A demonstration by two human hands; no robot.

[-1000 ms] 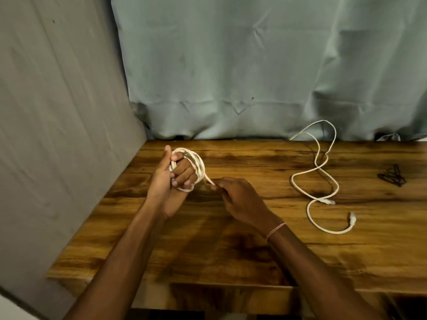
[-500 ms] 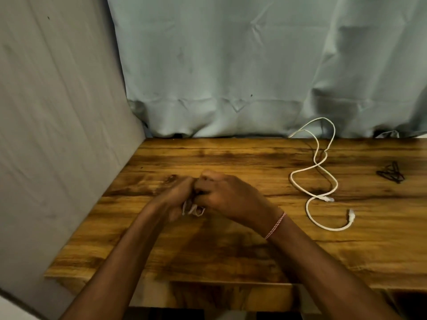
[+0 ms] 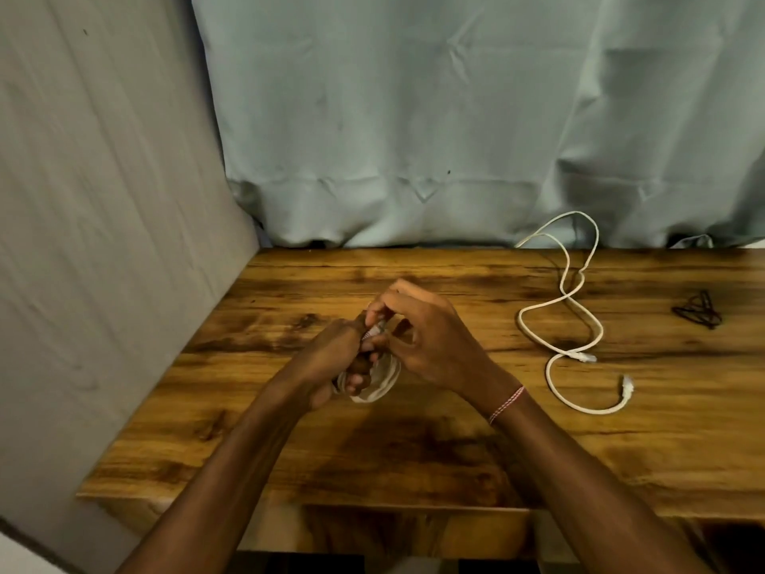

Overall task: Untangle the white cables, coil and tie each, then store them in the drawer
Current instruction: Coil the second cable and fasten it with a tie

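Head — cable coil [image 3: 383, 385], inside left hand [image 3: 327, 366]

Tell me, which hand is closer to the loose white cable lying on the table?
Right. The right hand sits left of the loose cable, not touching; the left hand is farther left, beyond the coiled cable both grip.

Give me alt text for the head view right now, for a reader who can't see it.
Over a wooden table, the left hand grips a coiled white cable while the right hand pinches its loose end above the coil. A second white cable lies uncoiled on the table to the right, with a small tangle of black ties beyond it.
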